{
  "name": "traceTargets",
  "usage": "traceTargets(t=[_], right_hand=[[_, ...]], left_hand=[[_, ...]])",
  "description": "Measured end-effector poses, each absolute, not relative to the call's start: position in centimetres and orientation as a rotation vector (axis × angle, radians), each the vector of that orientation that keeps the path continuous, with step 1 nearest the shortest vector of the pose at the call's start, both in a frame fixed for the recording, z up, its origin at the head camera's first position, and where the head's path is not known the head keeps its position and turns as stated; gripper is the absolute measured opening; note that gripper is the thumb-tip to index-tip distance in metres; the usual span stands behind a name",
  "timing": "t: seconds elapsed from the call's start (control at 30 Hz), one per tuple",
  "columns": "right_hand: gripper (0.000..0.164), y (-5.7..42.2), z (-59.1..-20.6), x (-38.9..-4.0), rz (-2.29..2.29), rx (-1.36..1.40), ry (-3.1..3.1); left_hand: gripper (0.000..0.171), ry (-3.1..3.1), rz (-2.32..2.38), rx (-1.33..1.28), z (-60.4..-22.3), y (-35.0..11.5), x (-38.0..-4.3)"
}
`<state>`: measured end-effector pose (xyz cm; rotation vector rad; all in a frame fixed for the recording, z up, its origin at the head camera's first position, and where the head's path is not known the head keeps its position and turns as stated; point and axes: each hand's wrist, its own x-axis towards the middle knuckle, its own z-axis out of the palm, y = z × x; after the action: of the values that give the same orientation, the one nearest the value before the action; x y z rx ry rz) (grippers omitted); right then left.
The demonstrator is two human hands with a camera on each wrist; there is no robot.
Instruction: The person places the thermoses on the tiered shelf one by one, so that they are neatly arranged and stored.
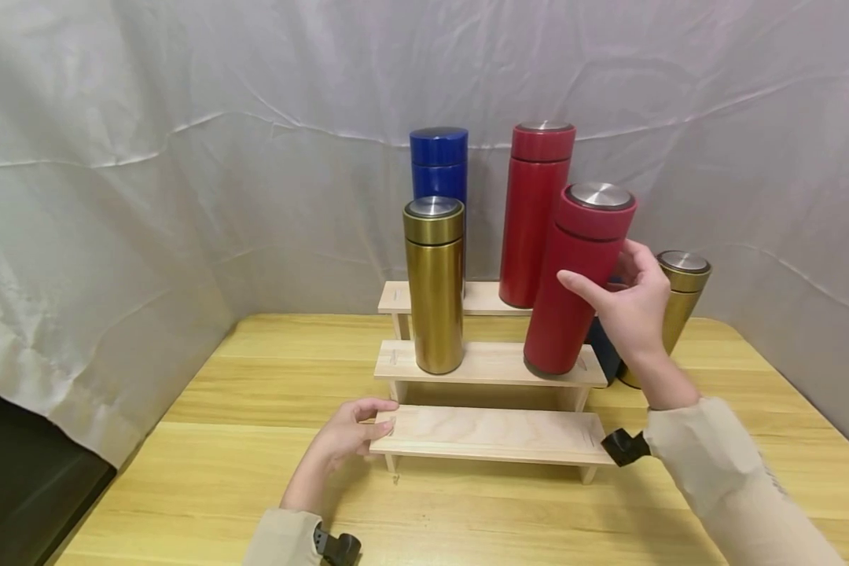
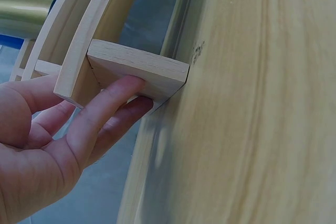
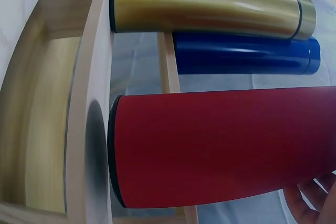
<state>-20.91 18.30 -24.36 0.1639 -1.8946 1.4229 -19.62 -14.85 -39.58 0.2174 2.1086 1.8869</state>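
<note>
Between gripping fingers of the right hand [image 1: 637,306] tilts the nearer red flask [image 1: 563,314]; the left hand [image 1: 347,434] holds a wooden stand [image 1: 495,432].

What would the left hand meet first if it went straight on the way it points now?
The left hand would likely meet the lowest wooden step at once: it touches that step's left end. Exact depth there is hard to judge.

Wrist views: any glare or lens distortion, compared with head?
Head: brighter, with shine on the steel lid of the red flask. Left wrist: dimmer, wooden riser edges bow. Right wrist: wooden riser bows too; bright streaks along gold flask and blue flask, red flask looks matte.
</note>
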Motion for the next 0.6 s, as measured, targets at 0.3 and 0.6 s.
traceTargets(t=[0.3, 0.6], right_hand=[[0.054, 17.0, -25.0, -21.8, 1.420, 0.206, -1.874], [0.057, 18.0, -27.6, -25.3, 1.470, 0.266, -1.838]], left_hand=[[0.034, 2.117, 1.884, 0.221, -39.6, -14.9, -19.7], [0.034, 2.126, 1.880, 0.217, -39.8, -14.9, -19.8]])
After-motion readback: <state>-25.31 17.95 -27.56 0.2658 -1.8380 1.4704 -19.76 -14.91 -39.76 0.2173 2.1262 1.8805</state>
